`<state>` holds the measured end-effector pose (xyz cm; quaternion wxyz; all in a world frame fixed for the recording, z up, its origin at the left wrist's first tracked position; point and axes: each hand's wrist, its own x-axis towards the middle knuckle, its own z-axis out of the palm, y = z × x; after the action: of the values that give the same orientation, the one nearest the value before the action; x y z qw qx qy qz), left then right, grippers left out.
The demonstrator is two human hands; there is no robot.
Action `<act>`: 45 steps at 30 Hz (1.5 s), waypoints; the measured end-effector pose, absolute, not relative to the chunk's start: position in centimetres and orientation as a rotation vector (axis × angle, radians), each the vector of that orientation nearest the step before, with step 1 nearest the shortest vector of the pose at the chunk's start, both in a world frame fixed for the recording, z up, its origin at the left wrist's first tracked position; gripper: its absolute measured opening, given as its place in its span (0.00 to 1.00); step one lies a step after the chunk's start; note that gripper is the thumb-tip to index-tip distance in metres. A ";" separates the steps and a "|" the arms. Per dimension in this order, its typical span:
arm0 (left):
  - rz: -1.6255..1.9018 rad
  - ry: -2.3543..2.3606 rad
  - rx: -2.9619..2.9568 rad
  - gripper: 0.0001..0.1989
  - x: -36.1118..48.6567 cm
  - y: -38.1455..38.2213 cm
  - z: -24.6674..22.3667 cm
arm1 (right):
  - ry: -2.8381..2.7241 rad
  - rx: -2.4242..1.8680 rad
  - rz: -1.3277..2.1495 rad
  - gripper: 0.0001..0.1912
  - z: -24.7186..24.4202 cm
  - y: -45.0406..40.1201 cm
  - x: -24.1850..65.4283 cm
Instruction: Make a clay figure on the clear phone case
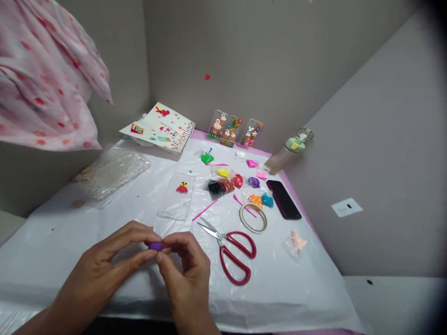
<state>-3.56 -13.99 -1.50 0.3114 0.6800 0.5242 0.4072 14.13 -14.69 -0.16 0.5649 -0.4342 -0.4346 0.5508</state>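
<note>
A small lump of purple modelling clay (155,245) is pinched between the fingertips of both hands above the front of the table. My left hand (108,263) grips it from the left with thumb and forefinger. From the other side my right hand (186,270) presses on it with closed fingers. Just beyond the hands lies a clear phone case (176,204) bearing a small red, yellow and black clay figure (182,187). Red-handled scissors (230,251) rest to the right of my right hand, blades partly apart.
Bagged clay in several colours, including a purple packet (253,182), lies mid-table. Pink modelling tools (205,210), a tape roll (253,217) and a phone (284,200) are near. Decorated cases (229,129) and a bottle (286,151) stand behind. Pink cloth (49,83) hangs upper left.
</note>
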 end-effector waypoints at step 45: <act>1.295 1.472 1.926 0.07 -2.4 -14.7 -2.0 | -0.947 -1.070 1.432 0.07 0.1 -13.5 14.9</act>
<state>-2.42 -14.74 -1.99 0.1954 0.6874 0.5252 0.4620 14.93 -13.52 0.14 0.5307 -0.4483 -0.3969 0.5999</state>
